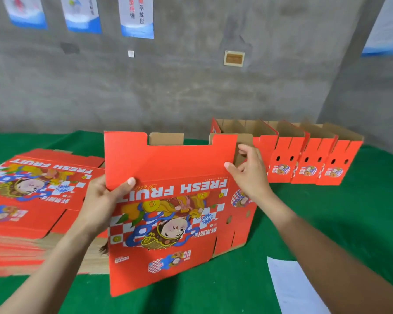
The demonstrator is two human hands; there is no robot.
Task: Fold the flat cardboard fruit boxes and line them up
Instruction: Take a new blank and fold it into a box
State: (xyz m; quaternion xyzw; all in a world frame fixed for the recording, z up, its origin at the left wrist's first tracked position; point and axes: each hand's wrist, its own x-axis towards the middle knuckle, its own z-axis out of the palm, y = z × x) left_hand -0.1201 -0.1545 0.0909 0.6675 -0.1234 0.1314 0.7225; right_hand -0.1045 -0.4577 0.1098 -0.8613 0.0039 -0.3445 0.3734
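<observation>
Left hand grips the half-opened box at its 9 o'clock edge, thumb on the front. Right hand fingers pinch the 3 o'clock side panel. Box upright above table, long axis 9-to-3. Folded row at 2 o'clock, nearer my right.

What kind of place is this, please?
Probably a fruit-packing workroom: a stack of flat red cardboard fruit boxes, a row of folded red boxes on a green-covered table, and a bare grey concrete wall with posters.

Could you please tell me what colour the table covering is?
The table covering is green; head view.
</observation>
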